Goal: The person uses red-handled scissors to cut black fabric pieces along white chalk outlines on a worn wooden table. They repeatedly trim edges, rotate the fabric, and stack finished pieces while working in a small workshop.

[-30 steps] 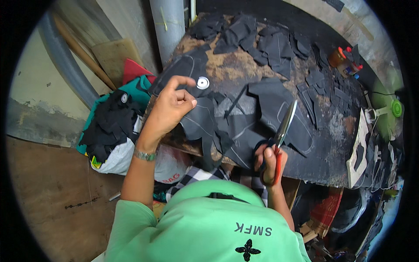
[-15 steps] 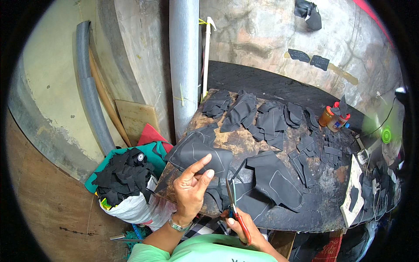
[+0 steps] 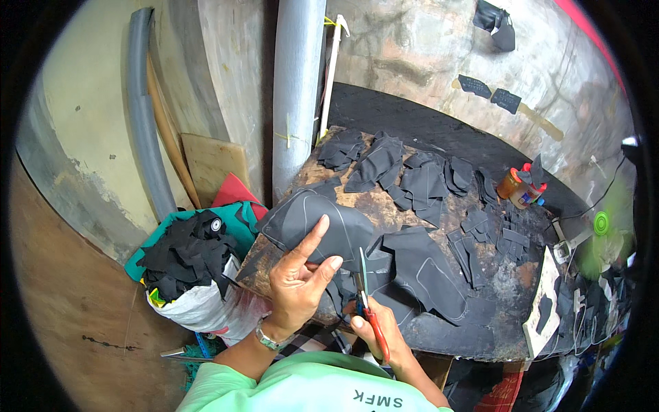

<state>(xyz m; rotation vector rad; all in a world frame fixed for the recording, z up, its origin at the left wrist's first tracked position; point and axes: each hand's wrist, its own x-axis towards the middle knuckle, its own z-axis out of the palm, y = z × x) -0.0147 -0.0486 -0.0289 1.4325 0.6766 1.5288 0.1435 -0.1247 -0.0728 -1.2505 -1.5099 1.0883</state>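
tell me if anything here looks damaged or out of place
The worktable top is badly worn, its brown surface pitted and flaking between the black cut pieces. Black scraps overflow the white sack at its left. The left hand and right hand with scissors look normal.

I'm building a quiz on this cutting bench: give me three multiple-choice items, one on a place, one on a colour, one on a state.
1. Where does the white sack of black scraps stand?
A. left of the worn wooden table
B. on the table
C. behind the grey pipe

2. What colour are the handles of the scissors?
A. blue
B. red
C. yellow

3. How is the left hand?
A. clenched in a fist
B. flat on the floor
C. fingers spread on a large black cut leather-like piece

Answers: 1 A, the sack sits beside the table's left edge. 2 B, red handles show in the right hand. 3 C, the index finger points up over the piece.
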